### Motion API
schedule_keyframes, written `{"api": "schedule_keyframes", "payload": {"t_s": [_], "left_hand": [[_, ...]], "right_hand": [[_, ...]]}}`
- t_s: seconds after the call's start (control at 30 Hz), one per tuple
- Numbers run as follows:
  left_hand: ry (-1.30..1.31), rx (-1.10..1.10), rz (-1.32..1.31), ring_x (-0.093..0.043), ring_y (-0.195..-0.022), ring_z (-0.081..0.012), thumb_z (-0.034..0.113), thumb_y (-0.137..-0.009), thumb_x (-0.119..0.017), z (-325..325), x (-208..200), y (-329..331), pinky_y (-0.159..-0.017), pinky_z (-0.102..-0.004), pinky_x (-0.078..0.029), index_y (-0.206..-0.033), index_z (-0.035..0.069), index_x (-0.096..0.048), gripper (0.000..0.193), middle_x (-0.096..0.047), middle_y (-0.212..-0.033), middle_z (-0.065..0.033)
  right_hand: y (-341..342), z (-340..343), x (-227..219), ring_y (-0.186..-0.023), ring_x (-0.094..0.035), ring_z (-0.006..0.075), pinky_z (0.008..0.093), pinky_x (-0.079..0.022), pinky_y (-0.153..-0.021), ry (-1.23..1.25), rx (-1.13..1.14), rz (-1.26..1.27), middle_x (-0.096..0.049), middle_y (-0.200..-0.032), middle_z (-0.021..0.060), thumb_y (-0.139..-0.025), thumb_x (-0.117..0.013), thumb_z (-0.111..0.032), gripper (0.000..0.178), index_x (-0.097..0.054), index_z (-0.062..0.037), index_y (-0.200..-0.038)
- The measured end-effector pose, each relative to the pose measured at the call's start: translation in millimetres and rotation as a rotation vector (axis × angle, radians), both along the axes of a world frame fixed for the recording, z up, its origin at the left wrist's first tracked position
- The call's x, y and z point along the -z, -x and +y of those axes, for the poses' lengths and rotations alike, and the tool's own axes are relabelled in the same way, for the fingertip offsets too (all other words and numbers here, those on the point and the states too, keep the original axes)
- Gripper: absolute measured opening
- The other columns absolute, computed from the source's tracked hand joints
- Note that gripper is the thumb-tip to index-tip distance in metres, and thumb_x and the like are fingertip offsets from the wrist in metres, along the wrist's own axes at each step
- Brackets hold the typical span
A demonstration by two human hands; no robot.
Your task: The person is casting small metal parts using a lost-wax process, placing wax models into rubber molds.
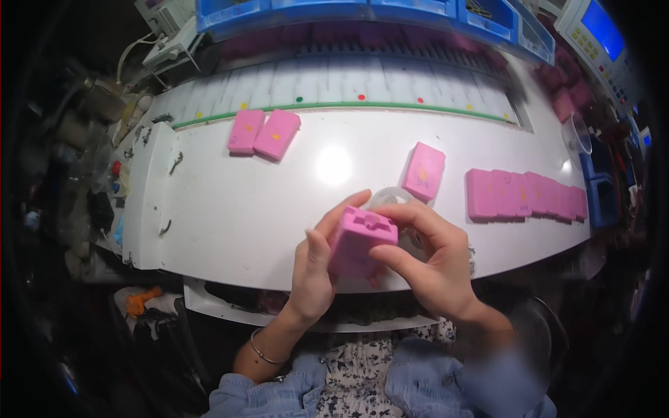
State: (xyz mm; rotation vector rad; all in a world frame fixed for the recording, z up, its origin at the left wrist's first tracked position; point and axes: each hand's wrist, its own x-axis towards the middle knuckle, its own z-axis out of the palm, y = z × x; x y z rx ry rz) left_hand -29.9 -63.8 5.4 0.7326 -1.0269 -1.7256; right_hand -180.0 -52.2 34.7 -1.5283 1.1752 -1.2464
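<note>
Held up over the near edge of the white table is a pink rubber mold block [355, 244] with a notched recess in its upper end. My left hand [313, 272] holds its left side, with the fingers partly hidden behind it. On the right side, the thumb and forefinger of my right hand [435, 261] pinch the block near its top. A translucent plastic bowl [383, 198] sits just behind my right hand and is mostly covered by it. Another pink block [425, 171] with a yellow mark lies beyond that hand.
Two pink blocks [246, 132] lie at the far left, and a row of several more [481, 195] leans at the right. A green-edged white panel [334, 83] runs along the back, below blue bins [418, 17]. A machine with a blue screen [601, 28] stands at far right.
</note>
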Motion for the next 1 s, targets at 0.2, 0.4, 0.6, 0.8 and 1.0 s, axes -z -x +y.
{"api": "schedule_keyframes", "payload": {"t_s": [0.2, 0.4, 0.6, 0.8, 1.0], "left_hand": [[0.081, 0.158, -0.106, -0.059, -0.082, -0.0125, 0.039, -0.083, -0.061, -10.7, -10.6, -17.9, -0.067, -0.0265, -0.054, -0.129, -0.002, -0.041, 0.064, -0.058, -0.101, -0.0096], [0.015, 0.076, -0.203, -0.060, -0.080, -0.0132, 0.033, -0.090, -0.053, -23.9, -11.8, -35.2, -0.064, -0.0259, -0.054, -0.121, 0.000, -0.051, 0.046, -0.061, -0.098, -0.0102], [-0.007, -0.162, -0.276, -0.061, -0.070, -0.0167, 0.034, -0.097, -0.037, -86.5, -36.2, -75.8, -0.061, -0.0281, -0.053, -0.117, -0.001, -0.048, 0.042, -0.061, -0.092, -0.0128], [0.322, -0.630, -0.769, -0.062, -0.079, -0.0181, 0.022, -0.083, -0.059, -209.9, -30.4, -171.6, -0.069, -0.0300, -0.051, -0.109, -0.003, -0.056, 0.036, -0.062, -0.097, -0.0089], [0.395, -0.992, -1.462, -0.064, -0.082, -0.0286, 0.026, -0.062, -0.076, -297.9, -11.3, -229.2, -0.073, -0.0378, -0.050, -0.082, 0.001, -0.065, 0.034, -0.066, -0.083, -0.0169]], "right_hand": [[-6.7, -0.8, 2.4, -0.077, -0.057, 0.0194, 0.0285, -0.044, -0.070, -0.118, -0.008, -0.093, -0.059, -0.080, 0.0086, -0.071, -0.068, -0.005, 0.026, -0.061, -0.0007, -0.096], [-23.9, -11.6, 6.8, -0.083, -0.057, 0.0217, 0.0292, -0.045, -0.074, 0.014, 0.001, 0.105, -0.059, -0.093, 0.0119, -0.072, -0.068, -0.003, 0.036, -0.057, -0.0004, -0.107], [-37.0, 3.7, 19.2, -0.092, -0.056, 0.0304, 0.0322, -0.048, -0.075, 0.276, 0.062, 0.310, -0.053, -0.108, 0.0188, -0.070, -0.067, 0.002, 0.050, -0.050, 0.0018, -0.117], [-41.7, 7.4, 44.9, -0.087, -0.059, 0.0284, 0.0325, -0.049, -0.073, 0.177, -0.041, 0.296, -0.059, -0.093, 0.0140, -0.072, -0.060, 0.006, 0.021, -0.060, 0.0007, -0.093], [-46.3, 4.8, 30.3, -0.078, -0.056, 0.0318, 0.0363, -0.045, -0.067, 0.322, -0.038, 0.302, -0.059, -0.089, 0.0158, -0.076, -0.059, 0.006, 0.016, -0.059, 0.0017, -0.091]]}}
